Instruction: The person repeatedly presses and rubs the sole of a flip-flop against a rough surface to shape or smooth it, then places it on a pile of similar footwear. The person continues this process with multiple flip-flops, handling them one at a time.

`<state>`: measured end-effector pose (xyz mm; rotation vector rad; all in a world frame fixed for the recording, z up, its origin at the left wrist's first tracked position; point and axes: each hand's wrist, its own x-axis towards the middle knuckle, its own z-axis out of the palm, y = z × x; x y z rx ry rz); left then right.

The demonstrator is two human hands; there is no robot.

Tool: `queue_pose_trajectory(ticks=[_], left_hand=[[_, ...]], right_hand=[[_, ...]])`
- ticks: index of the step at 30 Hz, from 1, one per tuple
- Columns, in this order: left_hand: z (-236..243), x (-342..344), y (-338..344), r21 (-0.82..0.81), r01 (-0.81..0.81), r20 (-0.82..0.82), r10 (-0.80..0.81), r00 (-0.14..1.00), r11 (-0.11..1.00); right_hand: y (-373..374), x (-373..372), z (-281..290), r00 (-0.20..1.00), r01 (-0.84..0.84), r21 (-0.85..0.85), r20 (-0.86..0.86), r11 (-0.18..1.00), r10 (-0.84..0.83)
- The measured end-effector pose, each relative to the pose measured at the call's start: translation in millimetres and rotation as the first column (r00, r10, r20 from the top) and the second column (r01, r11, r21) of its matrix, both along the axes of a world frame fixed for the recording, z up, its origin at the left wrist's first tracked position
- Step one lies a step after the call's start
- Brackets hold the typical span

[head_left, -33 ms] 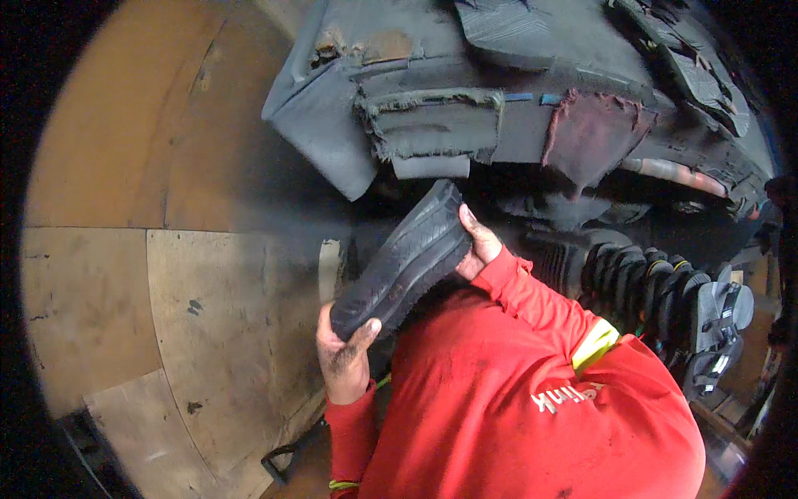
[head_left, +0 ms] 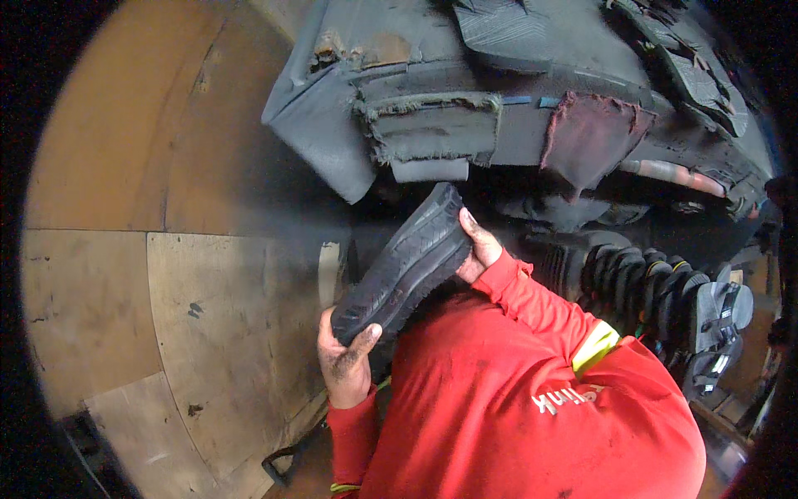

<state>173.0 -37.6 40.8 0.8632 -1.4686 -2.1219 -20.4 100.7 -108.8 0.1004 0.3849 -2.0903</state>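
Observation:
Both hands hold a black sandal [head_left: 401, 264], tilted, with its patterned sole and layered side edge showing. My left hand [head_left: 345, 358] grips its lower end, with the thumb across the edge. Around the upper part, near the tip, my right hand [head_left: 480, 247] is closed, its thumb on the edge. The sandal's tip lies just below a pale grey cylindrical piece [head_left: 430, 170] under the dusty bench; whether they touch I cannot tell. The sandal's straps are hidden from this side.
Frayed cloth flaps, one grey [head_left: 436, 129] and one reddish [head_left: 597, 137], hang from the dust-covered bench [head_left: 573, 71]. Another sandal sole [head_left: 503, 35] lies on top. Several dark sandals [head_left: 644, 283] stand in a row at right. Wooden panels [head_left: 237, 324] line the left.
The sandal has rolled slightly in my hands, so more of the sole's tread pattern shows. Its tip sits slightly lower. Both hands keep their grip.

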Motion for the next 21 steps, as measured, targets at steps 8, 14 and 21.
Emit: queue_pose_trajectory(ticks=[8, 14, 21], left_hand=[[-1, -24, -8, -0.046, 0.080, 0.027, -0.079, 0.997, 0.996], [-52, 28, -21, 0.090, 0.051, -0.034, -0.048, 0.998, 0.995], [-105, -10, -15, -0.248, 0.313, 0.405, -0.196, 0.893, 0.917]], right_hand=[[-4, -9, 1, 0.986, -0.009, 0.087, 0.167, 0.996, -0.006], [-6, -3, 16, 0.993, 0.090, 0.112, -0.086, 0.990, -0.080], [2, -5, 16, 0.911, 0.179, 0.364, -0.412, 0.914, -0.015]])
